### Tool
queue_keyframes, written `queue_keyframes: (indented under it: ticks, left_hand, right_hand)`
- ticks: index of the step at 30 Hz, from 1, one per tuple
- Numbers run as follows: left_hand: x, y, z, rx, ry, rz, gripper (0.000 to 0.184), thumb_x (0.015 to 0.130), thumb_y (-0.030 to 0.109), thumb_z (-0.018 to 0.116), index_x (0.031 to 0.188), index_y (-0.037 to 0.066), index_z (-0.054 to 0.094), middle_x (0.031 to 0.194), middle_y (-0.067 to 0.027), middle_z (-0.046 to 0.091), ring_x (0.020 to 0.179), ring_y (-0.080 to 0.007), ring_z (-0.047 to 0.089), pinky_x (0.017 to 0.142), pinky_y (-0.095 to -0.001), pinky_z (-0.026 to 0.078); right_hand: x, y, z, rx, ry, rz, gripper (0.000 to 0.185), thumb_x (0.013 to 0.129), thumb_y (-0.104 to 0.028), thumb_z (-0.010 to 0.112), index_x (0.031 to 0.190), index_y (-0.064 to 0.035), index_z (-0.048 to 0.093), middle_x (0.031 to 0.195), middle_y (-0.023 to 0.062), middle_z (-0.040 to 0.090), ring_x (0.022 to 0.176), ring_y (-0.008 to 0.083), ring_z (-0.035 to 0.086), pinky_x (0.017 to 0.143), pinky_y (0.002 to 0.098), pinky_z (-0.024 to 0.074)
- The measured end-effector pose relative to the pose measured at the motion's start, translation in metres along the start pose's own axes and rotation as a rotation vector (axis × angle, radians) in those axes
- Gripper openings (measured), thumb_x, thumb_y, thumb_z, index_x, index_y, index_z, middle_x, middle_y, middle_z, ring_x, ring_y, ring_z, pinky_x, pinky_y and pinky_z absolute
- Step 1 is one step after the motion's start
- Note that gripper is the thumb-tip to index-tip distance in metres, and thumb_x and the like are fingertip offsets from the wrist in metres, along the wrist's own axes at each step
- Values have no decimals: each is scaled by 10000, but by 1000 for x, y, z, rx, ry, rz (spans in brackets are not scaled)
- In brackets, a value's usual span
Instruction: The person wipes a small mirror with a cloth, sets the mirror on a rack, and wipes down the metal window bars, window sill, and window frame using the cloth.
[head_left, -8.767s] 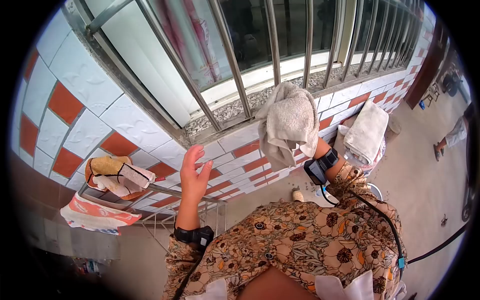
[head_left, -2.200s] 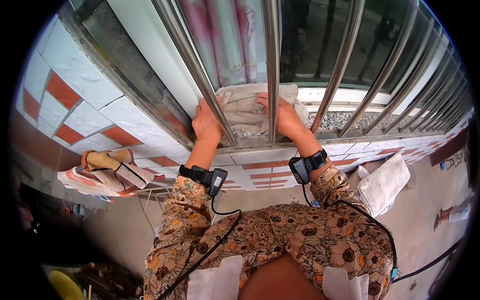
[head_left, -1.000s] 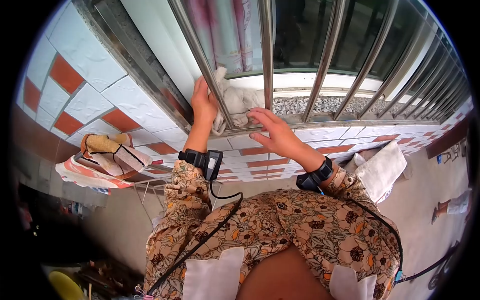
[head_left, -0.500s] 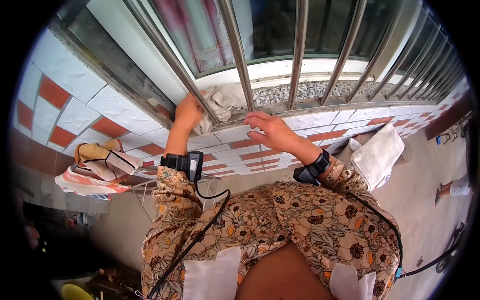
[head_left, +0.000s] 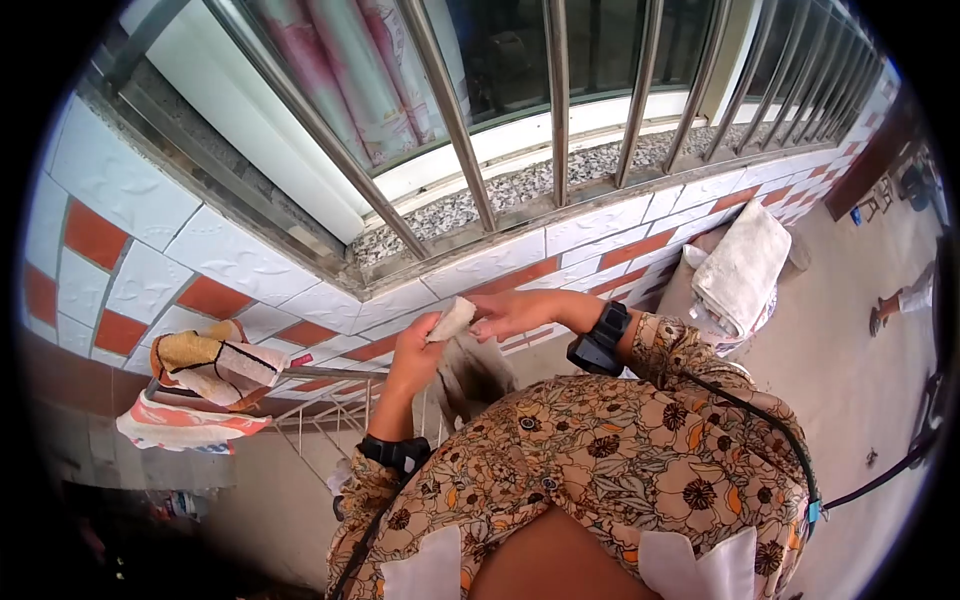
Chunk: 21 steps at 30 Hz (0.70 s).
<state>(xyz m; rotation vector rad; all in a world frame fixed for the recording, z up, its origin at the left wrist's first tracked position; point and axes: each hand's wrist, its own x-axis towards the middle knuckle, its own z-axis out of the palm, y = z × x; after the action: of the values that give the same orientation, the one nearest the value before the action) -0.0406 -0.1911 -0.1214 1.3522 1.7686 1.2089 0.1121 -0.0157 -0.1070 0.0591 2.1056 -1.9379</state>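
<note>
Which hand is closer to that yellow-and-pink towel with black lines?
Left. The left hand is right of the towel; the right hand is farther right.

worn on head, facing forward and down

No readable text, label, brand, number or sign appears anywhere.

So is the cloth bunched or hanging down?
Hanging down: the cloth drops below the left hand and right hand, its lower part blotchy.
</note>
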Motion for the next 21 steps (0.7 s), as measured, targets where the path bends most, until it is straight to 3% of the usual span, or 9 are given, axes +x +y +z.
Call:
queue_keyframes:
  ticks: [3, 8, 12, 14, 16, 17, 18, 20, 21]
  left_hand:
    - [16, 16, 14, -285, 26, -34, 315, 831, -44, 521, 1143, -4, 548, 1027, -62, 615, 926, -126, 558, 830, -260, 441]
    - [40, 89, 34, -785, 65, -13, 301, 906, 23, 495, 1205, -19, 488, 1054, -70, 605, 955, -131, 565, 826, -259, 454]
    - [71, 116, 65, -471, -175, 102, 335, 924, 77, 495, 1247, -4, 457, 1128, -83, 581, 982, -134, 563, 841, -281, 459]
    - [84, 136, 94, -391, -338, 166, 374, 893, 87, 544, 1257, 47, 470, 1180, -78, 567, 1000, -160, 575, 847, -297, 467]
    - [98, 169, 126, 190, -551, 589, 433, 819, 72, 626, 1235, 68, 507, 1211, -92, 553, 1074, -209, 557, 904, -314, 442]
    - [106, 176, 138, 188, -548, 590, 433, 819, 72, 626, 1235, 68, 507, 1211, -92, 553, 1074, -209, 557, 904, -314, 442]
    - [114, 181, 150, 116, -594, 614, 451, 788, 62, 646, 1220, 101, 525, 1210, -87, 557, 1044, -229, 575, 875, -318, 462]
    - [134, 192, 172, 45, -638, 631, 472, 757, 53, 665, 1205, 133, 542, 1209, -82, 561, 1014, -249, 594, 846, -322, 482]
    - [148, 195, 176, 91, -440, 667, 429, 762, 49, 662, 1175, 104, 558, 1218, -92, 551, 1028, -224, 578, 847, -311, 475]
  right_hand:
    - [1, 19, 8, -34, 56, -286, 780, 856, -456, 578, 1399, -33, 210, 1288, 201, 428, 1087, 288, 515, 899, 365, 440]
    - [-32, 34, -7, -412, 421, -100, 823, 827, -563, 552, 1354, 12, 288, 1180, 241, 524, 1065, 333, 541, 872, 385, 445]
    - [-50, 46, -12, -343, 693, -41, 689, 880, -504, 503, 1320, 6, 360, 1148, 217, 564, 991, 340, 580, 875, 405, 452]
    - [-83, 40, -12, 507, 583, -271, 578, 906, -410, 512, 1320, -26, 388, 1199, 184, 542, 1031, 290, 571, 902, 386, 455]
    - [-125, 75, -42, 690, 586, -429, 512, 924, -262, 511, 1364, -59, 347, 1319, 162, 435, 1172, 228, 476, 986, 367, 406]
    - [-157, 88, -53, 745, 627, -526, 532, 923, -224, 517, 1382, -47, 317, 1360, 158, 394, 1225, 220, 430, 1032, 362, 366]
    - [-177, 80, -65, 973, 390, -677, 520, 920, -205, 524, 1371, -37, 328, 1350, 160, 401, 1209, 224, 443, 1019, 354, 383]
    - [-231, 65, -79, 487, 739, -635, 514, 911, -143, 530, 1368, -31, 325, 1325, 142, 426, 1165, 199, 471, 976, 318, 424]
    - [-257, 56, -85, 258, 914, -564, 513, 906, -113, 534, 1366, -28, 323, 1313, 132, 438, 1143, 186, 484, 954, 300, 444]
